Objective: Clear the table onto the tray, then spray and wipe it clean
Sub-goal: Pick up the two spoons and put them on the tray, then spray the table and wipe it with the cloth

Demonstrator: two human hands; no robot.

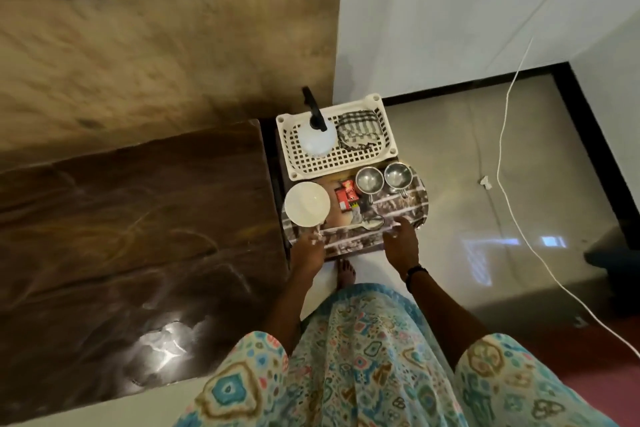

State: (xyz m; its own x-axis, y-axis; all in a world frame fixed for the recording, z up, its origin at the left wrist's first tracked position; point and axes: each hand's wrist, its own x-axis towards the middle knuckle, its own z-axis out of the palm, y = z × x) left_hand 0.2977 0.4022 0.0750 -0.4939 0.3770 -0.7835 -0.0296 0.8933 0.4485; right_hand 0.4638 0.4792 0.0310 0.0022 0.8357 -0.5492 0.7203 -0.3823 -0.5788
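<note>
A patterned tray (417, 199) sits on a small stand beside the dark brown marble table (138, 218). The tray holds a white bowl (306, 203), red packets (346, 196), two steel cups (370, 179) (397, 174) and a spoon (370, 222). My left hand (307, 250) reaches the tray's near left edge with blurred fingertips touching the rim. My right hand (401, 242) hovers at the near right edge, fingers extended and spread. Behind the tray a white perforated basket (378, 99) carries a spray bottle (317, 138) with a black trigger and a checked cloth (360, 130).
The marble tabletop fills the left side and shows only glare. A white cable (509, 184) runs down the wall and across the glossy floor at right. My bare foot (345, 272) stands just in front of the stand. A dark object (611, 253) sits at the far right.
</note>
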